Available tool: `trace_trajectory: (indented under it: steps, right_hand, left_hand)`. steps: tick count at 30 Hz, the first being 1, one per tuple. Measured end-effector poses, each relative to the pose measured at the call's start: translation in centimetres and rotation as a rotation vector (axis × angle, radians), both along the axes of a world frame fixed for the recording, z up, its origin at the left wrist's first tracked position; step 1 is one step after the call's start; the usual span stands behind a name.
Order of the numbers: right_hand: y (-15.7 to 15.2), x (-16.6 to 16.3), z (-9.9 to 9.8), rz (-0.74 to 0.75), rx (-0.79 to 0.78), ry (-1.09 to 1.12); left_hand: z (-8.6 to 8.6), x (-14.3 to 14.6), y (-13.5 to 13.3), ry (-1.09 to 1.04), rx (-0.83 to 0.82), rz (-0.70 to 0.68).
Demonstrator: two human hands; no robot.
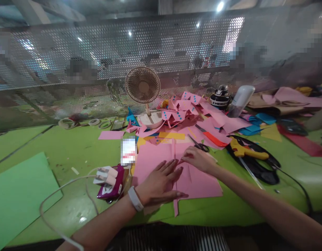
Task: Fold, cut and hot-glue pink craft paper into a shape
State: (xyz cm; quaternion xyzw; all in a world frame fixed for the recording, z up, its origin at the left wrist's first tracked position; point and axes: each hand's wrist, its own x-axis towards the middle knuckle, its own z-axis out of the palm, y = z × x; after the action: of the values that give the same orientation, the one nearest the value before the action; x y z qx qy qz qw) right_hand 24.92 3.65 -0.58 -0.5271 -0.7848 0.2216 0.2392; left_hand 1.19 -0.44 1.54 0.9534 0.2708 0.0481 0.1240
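Note:
A sheet of pink paper (200, 183) lies on the green table (59, 150) in front of me, with a raised fold running down its middle. My left hand (161, 183) lies flat on the paper left of the fold, fingers stretched out, with a white band on the wrist. My right hand (199, 158) presses its fingertips together on the fold near the sheet's far edge. Black-handled scissors (200, 144) lie just beyond my right hand.
A heap of pink cut paper (192, 111) with blue dots sits behind, beside a small desk fan (143, 87). A yellow glue gun (246, 150) with black cord lies right. A magenta power bank (111, 184) with white plugs and a green sheet (17, 195) lie left. Perforated metal screen behind.

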Motion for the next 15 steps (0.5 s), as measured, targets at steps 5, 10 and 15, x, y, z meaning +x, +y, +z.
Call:
trace_trajectory:
  steps: [5,10,15]
  right_hand:
    - [-0.16,-0.49,-0.51,-0.097,0.002,-0.042]
    - [-0.52,-0.92,-0.23,-0.16,-0.03,-0.038]
    - [-0.94,-1.05,0.02,-0.239,-0.069,-0.011]
  left_hand:
    - [-0.05,-0.01,0.09,0.009,0.001,-0.006]
    - [-0.17,-0.01,0.21,-0.021,0.004,-0.013]
    - [-0.24,-0.1,0.28,-0.02,-0.016,-0.012]
